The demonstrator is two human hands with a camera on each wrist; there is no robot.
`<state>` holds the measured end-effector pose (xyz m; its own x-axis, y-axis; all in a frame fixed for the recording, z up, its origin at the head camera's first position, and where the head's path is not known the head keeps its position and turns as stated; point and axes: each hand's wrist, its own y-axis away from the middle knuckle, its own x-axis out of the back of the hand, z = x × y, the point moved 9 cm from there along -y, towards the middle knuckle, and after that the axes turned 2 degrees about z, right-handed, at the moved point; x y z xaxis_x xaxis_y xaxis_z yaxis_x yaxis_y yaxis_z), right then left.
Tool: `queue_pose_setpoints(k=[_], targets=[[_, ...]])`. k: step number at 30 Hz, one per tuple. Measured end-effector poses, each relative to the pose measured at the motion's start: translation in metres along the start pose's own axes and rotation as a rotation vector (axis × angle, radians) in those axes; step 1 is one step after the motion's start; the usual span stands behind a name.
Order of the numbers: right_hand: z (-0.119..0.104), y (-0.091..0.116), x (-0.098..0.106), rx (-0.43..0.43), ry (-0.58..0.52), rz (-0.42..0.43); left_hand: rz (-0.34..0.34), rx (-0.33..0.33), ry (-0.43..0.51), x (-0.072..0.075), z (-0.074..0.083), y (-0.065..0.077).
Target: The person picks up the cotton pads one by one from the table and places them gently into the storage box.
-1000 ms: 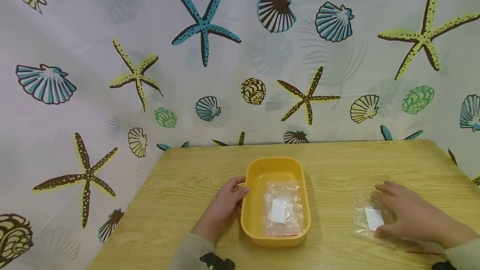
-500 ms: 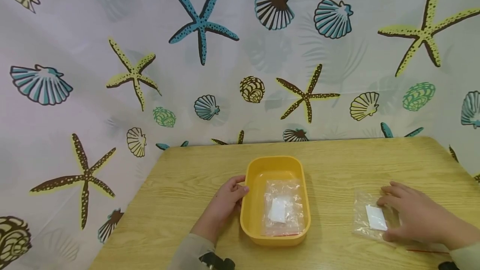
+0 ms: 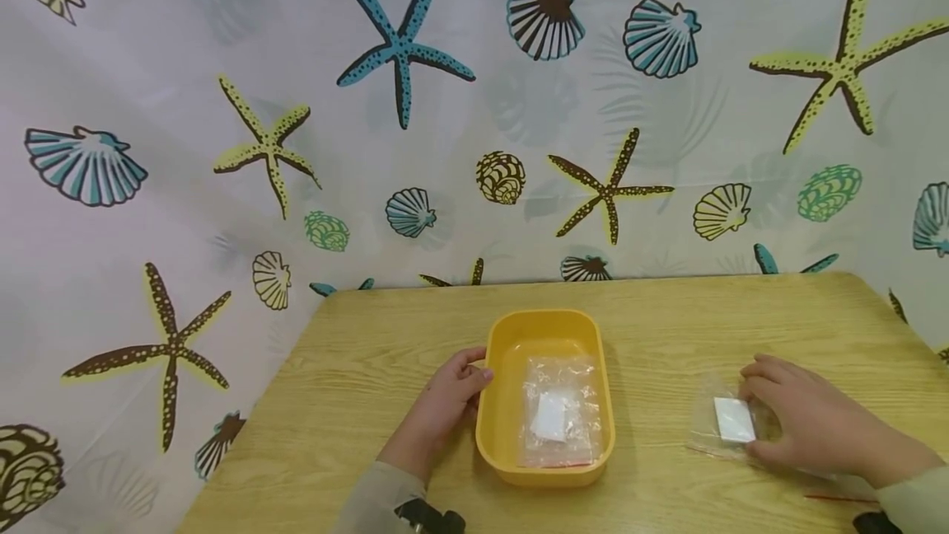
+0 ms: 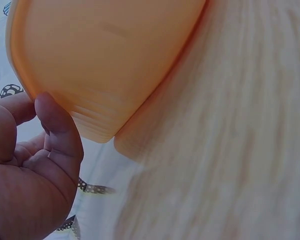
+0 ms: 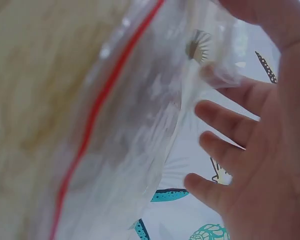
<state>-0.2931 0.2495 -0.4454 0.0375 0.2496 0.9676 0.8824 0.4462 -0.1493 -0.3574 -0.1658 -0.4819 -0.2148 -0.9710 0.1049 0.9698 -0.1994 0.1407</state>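
Observation:
A yellow plastic tray (image 3: 544, 476) sits on the table, and my left hand (image 3: 445, 394) grips its left rim between thumb and fingers. Inside it lies a clear zip bag (image 3: 559, 373) with a white label and a red seal strip. To the right, my right hand (image 3: 815, 419) holds another clear zip bag (image 3: 700, 427) with a white label (image 3: 734, 420), its thumb and index finger at the plastic. The right wrist view has a red-striped zip bag (image 5: 135, 135) close up, the other fingers spread apart. Another red seal strip (image 3: 838, 497) shows under the right hand.
The wood-grain table (image 3: 385, 328) ends at a white curtain (image 3: 445, 147) printed with starfish and shells, hanging behind and at both sides. Tabletop separates the tray from the right hand's bag.
My right hand and its zip bag have shifted slightly left over the last half second, and a red strip has come into sight on the bag's near edge. Left hand and tray stay put.

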Motion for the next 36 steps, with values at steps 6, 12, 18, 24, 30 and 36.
queue_pose_setpoints(k=[6, 12, 18, 24, 30, 36], targets=[[-0.004, -0.002, 0.007, 0.008, -0.011, 0.042, 0.001, 0.01, 0.0, 0.0, -0.002, 0.0], [-0.016, -0.008, 0.018, 0.024, -0.011, 0.085, 0.005, 0.02, -0.01, 0.002, -0.003, 0.001], [-0.033, -0.016, 0.031, 0.06, -0.028, 0.138, 0.006, 0.021, 0.0, 0.002, -0.003, 0.001], [-0.052, -0.026, 0.039, 0.109, -0.047, 0.176, 0.003, 0.008, -0.001, 0.002, -0.001, 0.001], [-0.072, -0.038, 0.043, 0.13, -0.064, 0.192, 0.003, 0.002, -0.001, 0.001, 0.0, 0.0], [-0.09, -0.051, 0.046, 0.155, -0.095, 0.197, 0.013, 0.01, -0.009, 0.001, 0.0, 0.001]])
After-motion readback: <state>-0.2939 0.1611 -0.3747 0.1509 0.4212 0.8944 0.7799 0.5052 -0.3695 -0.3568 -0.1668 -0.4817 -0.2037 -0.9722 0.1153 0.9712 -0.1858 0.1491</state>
